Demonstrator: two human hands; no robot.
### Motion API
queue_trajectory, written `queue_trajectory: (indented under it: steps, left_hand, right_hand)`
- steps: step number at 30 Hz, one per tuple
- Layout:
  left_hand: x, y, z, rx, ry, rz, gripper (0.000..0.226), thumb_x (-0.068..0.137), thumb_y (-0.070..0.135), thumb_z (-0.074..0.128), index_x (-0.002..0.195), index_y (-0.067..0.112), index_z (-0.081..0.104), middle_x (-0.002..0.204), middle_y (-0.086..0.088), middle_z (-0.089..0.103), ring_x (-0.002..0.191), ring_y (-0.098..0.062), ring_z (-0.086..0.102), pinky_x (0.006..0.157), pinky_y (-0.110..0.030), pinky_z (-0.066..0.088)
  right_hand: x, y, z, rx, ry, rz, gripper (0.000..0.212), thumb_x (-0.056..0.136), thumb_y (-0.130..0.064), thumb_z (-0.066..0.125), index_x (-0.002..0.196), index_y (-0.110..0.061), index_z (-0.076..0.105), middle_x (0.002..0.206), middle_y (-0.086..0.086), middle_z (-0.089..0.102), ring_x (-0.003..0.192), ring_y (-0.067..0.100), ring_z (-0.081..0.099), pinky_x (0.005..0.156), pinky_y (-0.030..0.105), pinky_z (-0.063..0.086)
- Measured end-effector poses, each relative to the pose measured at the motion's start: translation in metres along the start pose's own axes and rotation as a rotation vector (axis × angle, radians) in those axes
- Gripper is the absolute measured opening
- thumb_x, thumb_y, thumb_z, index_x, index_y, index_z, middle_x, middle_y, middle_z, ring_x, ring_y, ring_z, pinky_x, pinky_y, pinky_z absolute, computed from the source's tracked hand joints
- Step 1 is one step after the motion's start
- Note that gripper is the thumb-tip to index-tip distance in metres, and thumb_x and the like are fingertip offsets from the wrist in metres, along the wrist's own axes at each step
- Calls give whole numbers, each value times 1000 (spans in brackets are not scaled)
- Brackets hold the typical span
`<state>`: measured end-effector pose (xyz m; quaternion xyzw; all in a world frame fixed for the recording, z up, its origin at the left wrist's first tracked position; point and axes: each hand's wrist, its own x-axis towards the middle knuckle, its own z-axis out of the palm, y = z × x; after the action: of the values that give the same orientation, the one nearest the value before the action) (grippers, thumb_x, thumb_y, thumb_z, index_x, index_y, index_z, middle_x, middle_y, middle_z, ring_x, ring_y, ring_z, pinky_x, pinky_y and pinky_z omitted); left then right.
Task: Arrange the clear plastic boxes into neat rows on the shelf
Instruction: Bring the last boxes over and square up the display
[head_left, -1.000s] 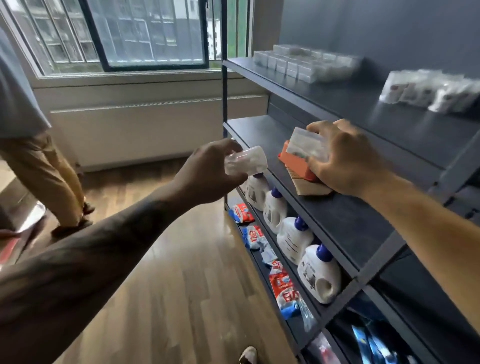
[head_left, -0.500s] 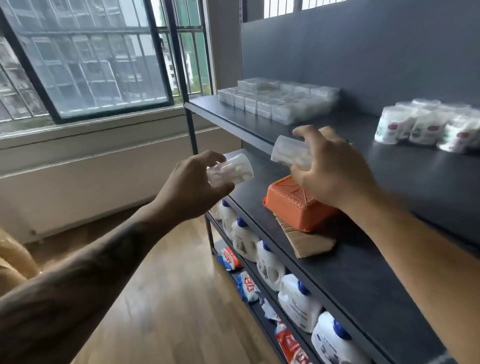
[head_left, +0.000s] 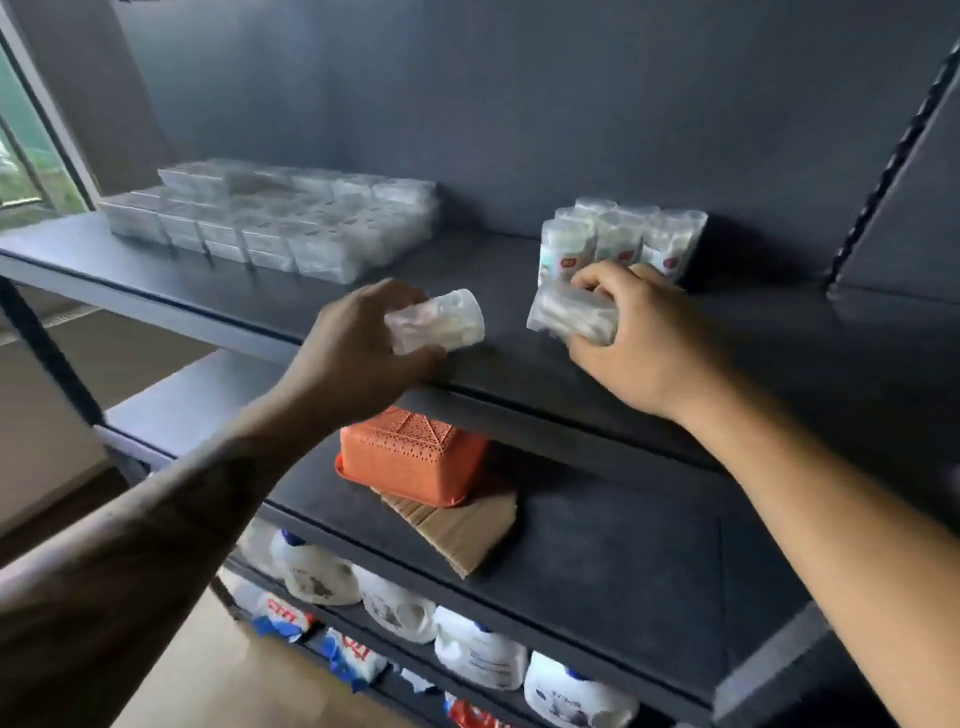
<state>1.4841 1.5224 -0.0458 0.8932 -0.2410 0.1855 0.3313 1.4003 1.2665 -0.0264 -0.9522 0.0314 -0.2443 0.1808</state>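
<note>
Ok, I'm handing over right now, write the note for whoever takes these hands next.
Left hand: grips one clear box above the top shelf's front edge.
Right hand: grips a second clear box, right in front of the white packets.
Done: a block of clear boxes sits in rows at the shelf's left end.
Left: set both held boxes into those rows, probably extending the nearest row.
</note>
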Motion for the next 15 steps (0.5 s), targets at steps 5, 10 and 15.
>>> queue_trajectory:
  steps: [5, 10, 15]
  left_hand:
    - [52, -4, 25, -98, -159, 187, 50, 78, 40, 80, 124, 27, 66, 105, 13, 65, 89, -13, 61, 77, -26, 44]
    - [93, -4, 44, -113, -260, 306, 47, 84, 34, 78, 128, 26, 64, 106, 11, 60, 89, -14, 54, 79, -26, 39]
    - [113, -6, 55, -159, -317, 326, 45, 83, 35, 77, 126, 26, 64, 108, 10, 64, 94, -18, 61, 80, -28, 42]
  right_hand:
    - [-5, 26, -6, 34, 89, 166, 44, 81, -28, 79, 121, -33, 61, 112, -4, 56, 96, 18, 59, 78, 31, 48]
    - [-8, 29, -3, 9, 124, 248, 47, 84, -26, 78, 128, -34, 60, 118, -6, 56, 102, 12, 57, 78, 17, 42]
    - [-13, 30, 5, 45, 158, 277, 48, 86, -27, 76, 131, -32, 61, 122, -8, 56, 109, 10, 57, 90, 20, 44]
